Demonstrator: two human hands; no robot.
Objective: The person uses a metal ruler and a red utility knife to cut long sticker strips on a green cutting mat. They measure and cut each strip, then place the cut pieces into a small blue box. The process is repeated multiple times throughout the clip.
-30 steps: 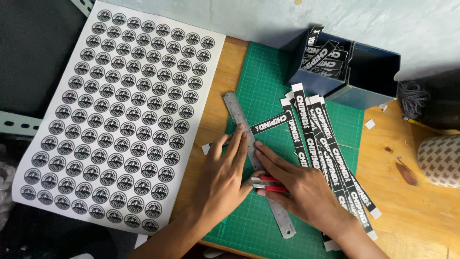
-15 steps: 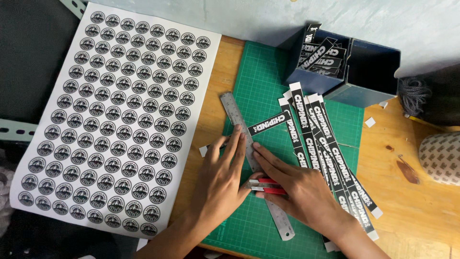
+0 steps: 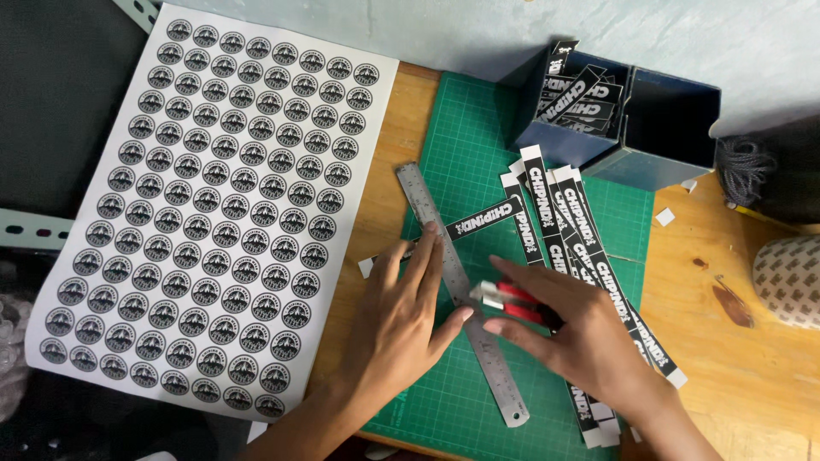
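Note:
My left hand presses flat on a steel ruler that lies diagonally across a green cutting mat. My right hand grips a red and white utility knife with its tip against the ruler's right edge. A black printed sticker strip passes under the ruler near my left fingertips. More long black strips lie fanned out on the mat to the right, partly under my right hand.
A large white sheet of round black stickers lies to the left. A dark blue open box holding cut strips stands at the back right. The wooden tabletop shows on the right, with a patterned rounded object at the edge.
The view has shifted slightly. Both hands stay on the ruler and knife, and the knife has slid a little along the ruler.

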